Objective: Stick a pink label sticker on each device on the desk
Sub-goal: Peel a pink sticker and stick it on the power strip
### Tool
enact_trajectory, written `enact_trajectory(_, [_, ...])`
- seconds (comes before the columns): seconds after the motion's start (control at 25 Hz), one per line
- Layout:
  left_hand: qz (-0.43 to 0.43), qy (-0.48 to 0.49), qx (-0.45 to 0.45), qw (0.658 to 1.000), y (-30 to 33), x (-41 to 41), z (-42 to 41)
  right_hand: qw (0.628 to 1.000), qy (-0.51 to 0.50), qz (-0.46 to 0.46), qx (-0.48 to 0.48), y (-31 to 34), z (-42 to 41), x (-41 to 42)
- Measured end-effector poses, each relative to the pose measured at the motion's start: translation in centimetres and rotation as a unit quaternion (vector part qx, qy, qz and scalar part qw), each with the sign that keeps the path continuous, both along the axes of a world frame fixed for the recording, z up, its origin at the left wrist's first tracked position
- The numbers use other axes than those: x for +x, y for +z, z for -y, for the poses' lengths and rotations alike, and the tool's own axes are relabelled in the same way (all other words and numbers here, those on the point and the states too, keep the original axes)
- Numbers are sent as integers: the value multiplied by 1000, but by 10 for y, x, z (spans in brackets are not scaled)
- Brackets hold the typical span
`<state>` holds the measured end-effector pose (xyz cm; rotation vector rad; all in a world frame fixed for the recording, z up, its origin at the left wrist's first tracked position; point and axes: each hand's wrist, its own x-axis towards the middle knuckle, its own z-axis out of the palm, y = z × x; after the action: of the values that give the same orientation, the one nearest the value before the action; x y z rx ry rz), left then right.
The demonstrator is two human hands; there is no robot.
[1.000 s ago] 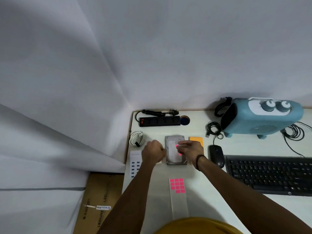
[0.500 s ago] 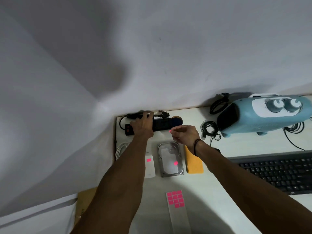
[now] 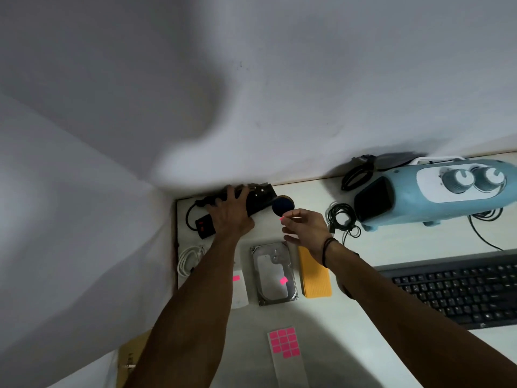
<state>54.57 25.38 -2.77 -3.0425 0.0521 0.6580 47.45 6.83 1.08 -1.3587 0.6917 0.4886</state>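
Observation:
My left hand [image 3: 231, 212] rests flat on the black power strip [image 3: 205, 224] at the desk's back left corner, pressing it. My right hand [image 3: 305, 226] hovers just right of it and pinches a small pink sticker [image 3: 283, 218] at the fingertips. The silver hard drive [image 3: 275, 273] in front carries a pink sticker [image 3: 283, 280]. A white device [image 3: 240, 289] beside it, partly hidden by my left forearm, also bears a pink sticker [image 3: 236, 278]. The sticker sheet [image 3: 284, 343] with several pink labels lies near the desk's front edge.
An orange flat device [image 3: 314, 275] lies right of the hard drive. A dark round object [image 3: 283, 205] sits by the power strip. A blue heater [image 3: 430, 191], coiled black cables [image 3: 342, 217], a black keyboard [image 3: 458, 289] and a white cable [image 3: 188, 259] also occupy the desk. A wall rises behind.
The view has tilted up and closer. My left hand went from beside the hard drive to the power strip. My right hand left the hard drive, now labelled, and carries another sticker toward the back.

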Motion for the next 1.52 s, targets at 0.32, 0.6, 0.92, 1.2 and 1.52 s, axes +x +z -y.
enact_trajectory(0.32, [-13, 211, -490, 846, 111, -22, 11, 985, -53, 149, 74, 89, 8, 0])
enact_trajectory(0.6, [-151, 274, -780, 542, 184, -99, 28, 953, 49, 299, -27, 181, 7, -30])
enact_trajectory(0.92, [-145, 215, -812, 524, 219, -160, 44, 908, 104, 349, -208, 240, 0, -67])
enact_trajectory(1.2, [-106, 199, -811, 540, 226, -170, 43, 886, 126, 330, -300, 262, -2, -79])
enact_trajectory(1.52, [-113, 203, -816, 529, 232, -170, 36, 878, 204, 329, -280, 268, 5, -74])
